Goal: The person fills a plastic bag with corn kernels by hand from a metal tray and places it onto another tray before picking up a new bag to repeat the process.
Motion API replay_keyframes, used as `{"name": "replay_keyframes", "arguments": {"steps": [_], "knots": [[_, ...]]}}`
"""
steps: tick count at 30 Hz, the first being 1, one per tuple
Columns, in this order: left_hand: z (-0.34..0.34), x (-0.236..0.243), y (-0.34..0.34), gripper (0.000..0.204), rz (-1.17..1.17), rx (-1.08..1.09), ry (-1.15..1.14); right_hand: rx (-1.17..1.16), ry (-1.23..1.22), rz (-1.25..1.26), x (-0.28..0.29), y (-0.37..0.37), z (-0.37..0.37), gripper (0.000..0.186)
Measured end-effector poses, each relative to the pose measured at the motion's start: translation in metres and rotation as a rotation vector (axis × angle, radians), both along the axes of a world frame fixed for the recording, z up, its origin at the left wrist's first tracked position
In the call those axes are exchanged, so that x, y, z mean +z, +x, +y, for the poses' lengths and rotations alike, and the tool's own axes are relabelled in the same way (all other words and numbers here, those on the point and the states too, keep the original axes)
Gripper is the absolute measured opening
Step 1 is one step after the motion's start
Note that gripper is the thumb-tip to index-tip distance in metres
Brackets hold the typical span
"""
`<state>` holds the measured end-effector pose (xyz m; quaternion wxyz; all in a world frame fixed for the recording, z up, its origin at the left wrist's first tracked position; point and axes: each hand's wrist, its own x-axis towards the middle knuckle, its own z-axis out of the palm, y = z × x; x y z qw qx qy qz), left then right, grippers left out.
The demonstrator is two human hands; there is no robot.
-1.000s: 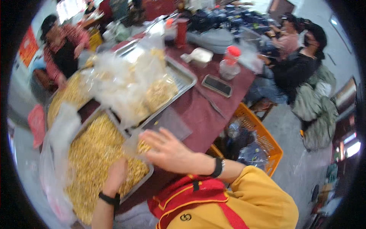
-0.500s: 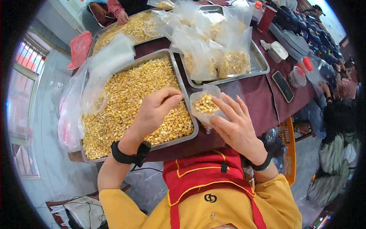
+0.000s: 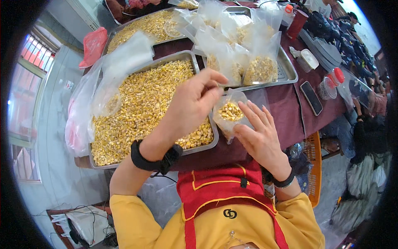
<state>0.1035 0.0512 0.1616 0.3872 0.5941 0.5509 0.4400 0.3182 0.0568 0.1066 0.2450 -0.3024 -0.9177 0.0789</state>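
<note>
A clear plastic bag (image 3: 226, 124), part filled with yellow corn kernels (image 3: 230, 112), stands at the table's front edge with its mouth spread. My right hand (image 3: 262, 135) grips its right side, thumb and fingers against the plastic. Over the tray's right rim, just left of the bag's mouth, hovers my left hand (image 3: 192, 101), its fingers bent toward the thumb. Whatever those fingers hold, if anything, is hidden and slightly blurred. Below it lies a metal tray (image 3: 213, 143) heaped with loose kernels (image 3: 145, 103), with a round clear scoop or cup (image 3: 111, 103) at its left side.
Filled bags (image 3: 260, 70) crowd a second metal tray (image 3: 290, 79) behind. Empty plastic bags (image 3: 128, 54) lie across the kernel tray's far left corner. Another kernel tray (image 3: 145, 27) sits at the back. On the right are a phone (image 3: 311, 98), jars (image 3: 327, 87) and a white tub (image 3: 307, 60).
My left hand has moved right and up from over the kernels toward the bag's mouth. My right hand stays on the bag. At the back, another person's hand has left the far tray.
</note>
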Motion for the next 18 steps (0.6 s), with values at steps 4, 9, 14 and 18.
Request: {"name": "replay_keyframes", "arguments": {"steps": [4, 9, 14, 18], "knots": [[0.013, -0.058, -0.045, 0.021, 0.144, -0.022, -0.127, -0.004, -0.003, -0.001, -0.001, 0.004, -0.001, 0.014], [-0.024, -0.132, -0.022, 0.028, 0.953, -0.315, -0.343, 0.03, 0.003, -0.023, 0.002, -0.008, -0.003, 0.015], [-0.01, -0.145, -0.05, 0.035, 1.162, -0.281, -0.228, 0.023, 0.019, -0.032, 0.004, -0.007, -0.004, 0.014], [-0.01, -0.141, -0.106, 0.039, 1.159, -0.13, -0.283, 0.005, 0.037, 0.001, 0.003, -0.007, -0.003, 0.012]]}}
